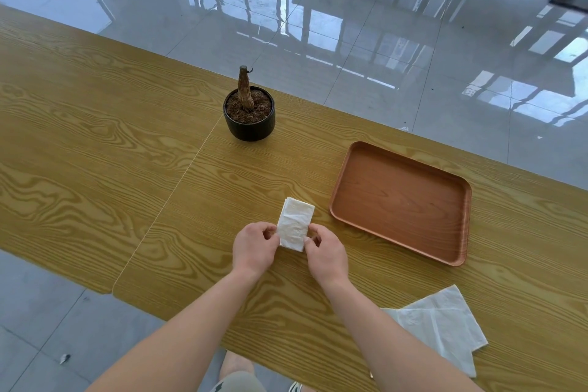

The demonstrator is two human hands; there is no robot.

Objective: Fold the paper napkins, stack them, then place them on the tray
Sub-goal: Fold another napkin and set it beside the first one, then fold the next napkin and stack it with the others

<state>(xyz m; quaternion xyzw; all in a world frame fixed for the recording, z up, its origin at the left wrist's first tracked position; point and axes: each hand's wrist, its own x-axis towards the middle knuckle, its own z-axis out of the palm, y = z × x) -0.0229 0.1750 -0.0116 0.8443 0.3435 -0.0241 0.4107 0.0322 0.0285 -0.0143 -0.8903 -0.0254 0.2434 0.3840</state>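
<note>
Pinching the folded napkin stack (296, 223) on the surface (127, 137), your left hand (254, 251) and right hand (324, 254) close their fingers (313, 229) on it; the tray (397, 200) lies at three o'clock.

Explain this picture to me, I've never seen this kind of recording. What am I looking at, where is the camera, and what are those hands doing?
There is no machine here, just a person working with bare hands. The one picture comes from a camera worn on the person's head, looking forward and down.

The left hand and the right hand each pinch one side of a folded white napkin with their fingers, on a wooden table.

To the right of it sits a brown tray with nothing on it. Nearer the person, further right, lie unfolded napkins. Behind the hands stands a small potted plant.
</note>
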